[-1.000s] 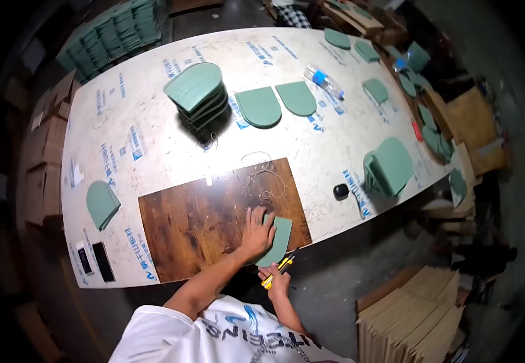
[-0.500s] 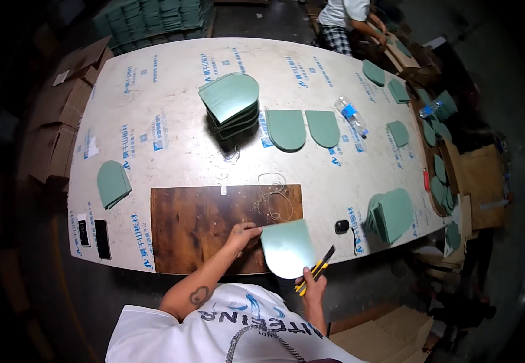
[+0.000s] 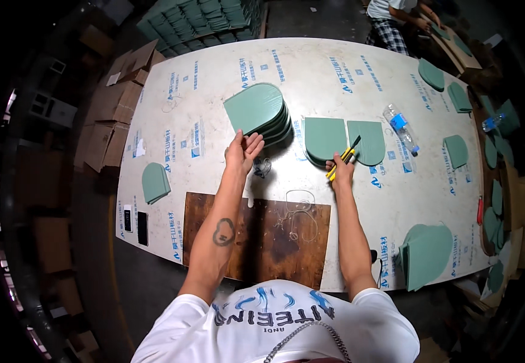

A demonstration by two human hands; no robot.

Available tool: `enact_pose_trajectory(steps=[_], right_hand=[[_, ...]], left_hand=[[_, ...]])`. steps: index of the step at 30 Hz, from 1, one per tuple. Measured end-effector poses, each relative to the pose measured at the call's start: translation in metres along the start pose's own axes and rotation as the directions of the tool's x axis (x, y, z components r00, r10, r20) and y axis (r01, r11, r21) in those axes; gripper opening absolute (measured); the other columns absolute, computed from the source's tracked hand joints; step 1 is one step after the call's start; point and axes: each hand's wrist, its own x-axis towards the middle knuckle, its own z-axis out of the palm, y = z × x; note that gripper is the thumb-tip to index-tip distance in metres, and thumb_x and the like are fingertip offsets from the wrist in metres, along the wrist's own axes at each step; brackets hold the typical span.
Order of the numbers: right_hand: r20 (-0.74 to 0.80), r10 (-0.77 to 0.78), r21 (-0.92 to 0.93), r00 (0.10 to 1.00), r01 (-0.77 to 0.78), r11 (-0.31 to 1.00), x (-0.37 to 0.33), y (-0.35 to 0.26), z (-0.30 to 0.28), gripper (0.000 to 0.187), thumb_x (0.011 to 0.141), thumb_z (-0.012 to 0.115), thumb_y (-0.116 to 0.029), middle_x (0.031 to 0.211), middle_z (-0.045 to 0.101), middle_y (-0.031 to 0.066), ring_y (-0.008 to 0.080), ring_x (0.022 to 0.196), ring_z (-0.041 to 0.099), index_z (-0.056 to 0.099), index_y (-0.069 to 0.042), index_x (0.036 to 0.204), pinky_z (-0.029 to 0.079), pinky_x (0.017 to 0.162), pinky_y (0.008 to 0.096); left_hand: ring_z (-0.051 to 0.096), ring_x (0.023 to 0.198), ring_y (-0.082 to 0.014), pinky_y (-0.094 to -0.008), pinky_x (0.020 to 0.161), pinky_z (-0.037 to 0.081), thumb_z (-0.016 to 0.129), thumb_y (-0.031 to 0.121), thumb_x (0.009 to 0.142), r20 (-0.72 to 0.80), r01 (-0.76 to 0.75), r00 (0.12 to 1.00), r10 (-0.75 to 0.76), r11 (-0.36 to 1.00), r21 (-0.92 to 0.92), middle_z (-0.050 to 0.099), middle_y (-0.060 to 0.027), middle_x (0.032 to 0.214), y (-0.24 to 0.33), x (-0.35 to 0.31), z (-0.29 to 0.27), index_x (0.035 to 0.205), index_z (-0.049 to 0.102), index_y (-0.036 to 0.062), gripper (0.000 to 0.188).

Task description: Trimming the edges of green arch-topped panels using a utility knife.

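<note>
At the near-left edge of a tall stack of green round-ended panels [image 3: 255, 107], my left hand [image 3: 243, 151] is open, its fingers apart and the thumb by the lowest corner. Whether it touches the stack I cannot tell. My right hand [image 3: 342, 172] is closed on a yellow and black utility knife [image 3: 348, 158], its dark tip slanting up and right. That hand is at the near edge of a low pile of green panels [image 3: 325, 136]. Close on its right lies another green panel [image 3: 371, 136], partly covered by the knife.
A dark wooden board [image 3: 262, 242] lies nearest me, with loose string [image 3: 299, 221] on it. A water bottle [image 3: 400, 128] rests to the right. More green panels [image 3: 429, 254] stand near right, others [image 3: 155, 183] left, beside a phone [image 3: 143, 228]. Another person [image 3: 389, 24] works at far right.
The green panel held over the board has left my hands and appears to lie on the low pile. Both hands have moved forward, the knife still in my right. The view has shifted left.
</note>
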Motion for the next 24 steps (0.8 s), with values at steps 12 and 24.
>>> enact_pose_trajectory(steps=[12, 24], right_hand=[[-0.070, -0.015, -0.336, 0.997, -0.010, 0.942, -0.054, 0.008, -0.037, 0.042, 0.101, 0.065, -0.035, 0.077, 0.069, 0.0149, 0.0195, 0.062, 0.069, 0.060, 0.007, 0.097, 0.052, 0.051, 0.0286], [-0.217, -0.024, -0.261, 0.976, -0.035, 0.965, -0.347, 0.109, -0.122, 0.028, 0.101, 0.065, -0.028, 0.074, 0.064, 0.0052, 0.0118, 0.057, 0.059, 0.064, -0.001, 0.096, 0.047, 0.052, 0.0254]], left_hand=[[0.068, 0.100, -0.0377, -0.0518, 0.095, 0.061, 0.058, 0.014, 0.104, 0.073, -0.197, 0.976, 0.206, 0.974, -0.112, 0.062, -0.0226, 0.110, 0.014, 0.022, -0.030, 0.116, 0.049, -0.0096, 0.028], [0.069, 0.083, -0.0205, -0.0322, 0.077, 0.057, 0.068, 0.016, 0.096, 0.325, 0.028, 0.944, -0.060, 0.994, 0.102, 0.073, -0.0109, 0.095, 0.076, -0.087, -0.208, 0.102, 0.069, 0.0011, 0.016]])
